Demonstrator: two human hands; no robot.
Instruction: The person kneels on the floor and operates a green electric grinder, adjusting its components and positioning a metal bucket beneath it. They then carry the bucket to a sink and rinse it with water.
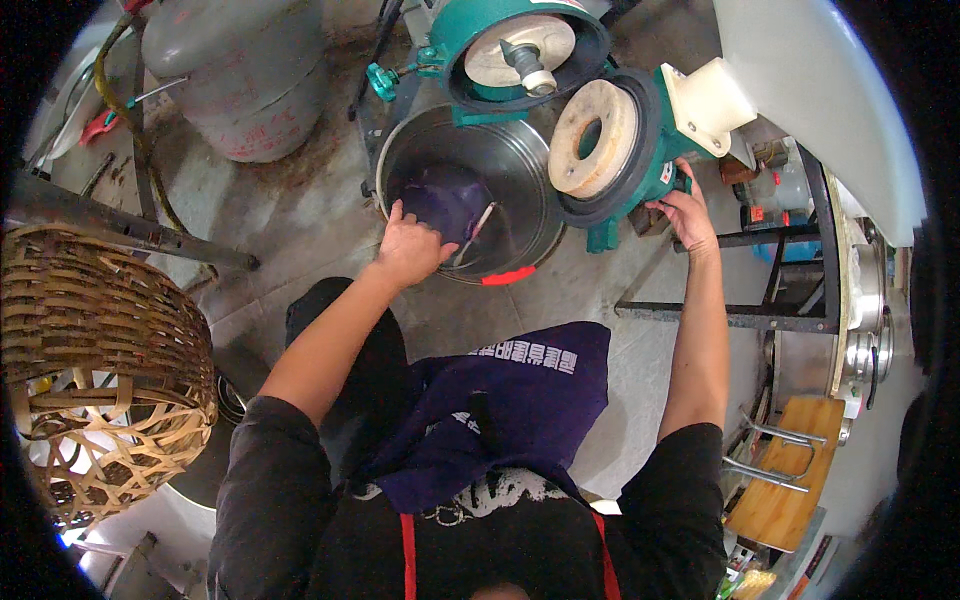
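Over the near left rim of a round metal pot [544, 161] is my left hand [411, 244]. Its fingers reach the near edge of a dark purple vessel [442, 195] inside; whether they grip it or the pot's rim cannot be told. A pale stick-like piece [484, 223] shows beside that vessel. My right hand [684, 214] grips the outer edge of a green grinder's swung-out cover [660, 161]. The cover carries a ring-shaped grinding stone [592, 139]. Above the pot, the grinder's body [450, 37] stands open, exposing a second stone [487, 56] and a central shaft [529, 67].
A grey gas cylinder [240, 82] with a hose stands at upper left. A woven bamboo basket [105, 315] is at left. On the right are a black metal frame [735, 315] and a folding wooden stool [787, 472]. Red tape [510, 276] marks the pot's rim.
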